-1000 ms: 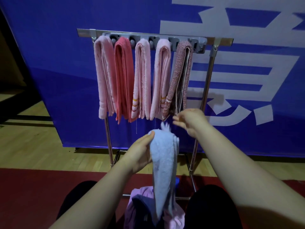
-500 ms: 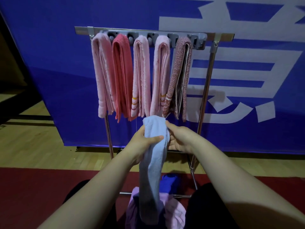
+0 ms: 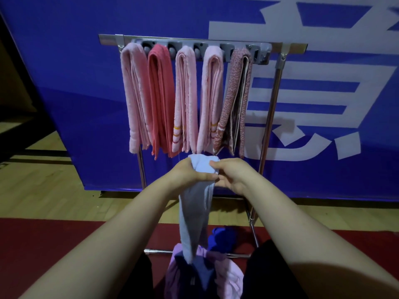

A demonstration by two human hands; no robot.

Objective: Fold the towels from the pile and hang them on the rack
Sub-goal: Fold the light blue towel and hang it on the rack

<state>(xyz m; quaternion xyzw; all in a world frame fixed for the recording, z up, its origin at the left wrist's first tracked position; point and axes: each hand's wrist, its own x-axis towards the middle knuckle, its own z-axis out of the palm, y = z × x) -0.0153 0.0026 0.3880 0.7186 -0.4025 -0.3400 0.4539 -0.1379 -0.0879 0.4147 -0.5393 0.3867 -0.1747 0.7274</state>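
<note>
Already five folded towels (image 3: 185,93) hang on the rack (image 3: 108,38) above the grips. The left grip (image 3: 189,174) and right grip (image 3: 234,175) both pinch a pale blue towel (image 3: 194,212), seemingly mid-fold. Below them, the pile (image 3: 226,277) looks untouched.

The left grip (image 3: 190,173) and right grip (image 3: 233,175) sit side by side, almost touching, both holding the top of the towel (image 3: 194,214). It hangs straight down from them onto the pile (image 3: 226,277), which lies on the floor (image 3: 54,190) below the grips, between the person's knees. Just above and beyond the grips, five hung towels (image 3: 185,100) drape in a row over the rack (image 3: 278,67); their lower ends come near the grips. One rack post stands left of the left grip, the other right of the right grip. The banner (image 3: 86,83) stands behind the rack.
</note>
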